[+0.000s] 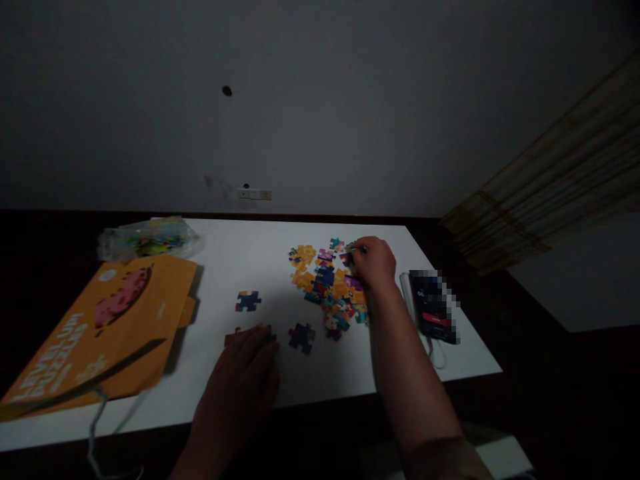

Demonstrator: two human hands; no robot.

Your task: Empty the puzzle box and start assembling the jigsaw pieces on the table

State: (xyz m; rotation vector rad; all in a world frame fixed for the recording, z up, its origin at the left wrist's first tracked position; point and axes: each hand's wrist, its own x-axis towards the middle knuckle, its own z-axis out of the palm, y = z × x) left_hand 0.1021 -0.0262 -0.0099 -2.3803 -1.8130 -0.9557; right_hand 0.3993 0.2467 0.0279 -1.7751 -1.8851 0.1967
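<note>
My left hand (245, 367) rests low over the white table, its fingers lying across joined puzzle pieces (235, 336) that show past the fingertips. A dark blue puzzle piece (249, 301) lies just beyond it, and another dark piece (301, 337) sits to its right. At the far right of the loose pile of puzzle pieces (333, 287), my right hand (375, 261) is closed in a pinch on a small puzzle piece (361, 249). My right forearm covers part of the pile's right side. Dim light leaves the fingertips hard to make out.
An orange puzzle box (125, 320) lies at the left, with a clear plastic bag of pieces (150, 239) behind it. A phone (433, 307) with a white cable lies on the right side of the table (340, 383). A curtain (545, 180) hangs at the right.
</note>
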